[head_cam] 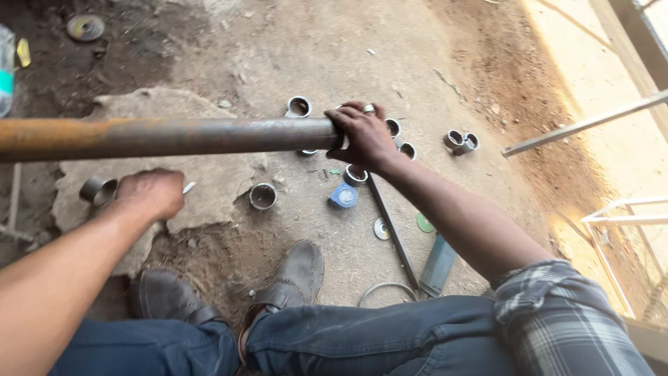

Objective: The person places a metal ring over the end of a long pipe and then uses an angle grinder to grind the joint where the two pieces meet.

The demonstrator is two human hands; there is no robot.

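A long rusty steel pipe (160, 137) runs level from the left edge to the middle of the view. My right hand (365, 136) grips its right end, fingers wrapped over the top. My left hand (152, 193) is down on a flat stone slab (209, 181), fingers closed around a small white stick, likely chalk (188, 186). A short cut pipe ring (98, 189) lies just left of that hand, and another ring (263, 196) lies to its right.
Several more cut pipe rings (460, 141) lie scattered on the dirt floor beyond the pipe end. A blue tape measure (343, 196), grinding discs (425, 223), a flat steel bar (393, 231) and my shoes (296, 275) are near. A metal frame (619, 209) stands at right.
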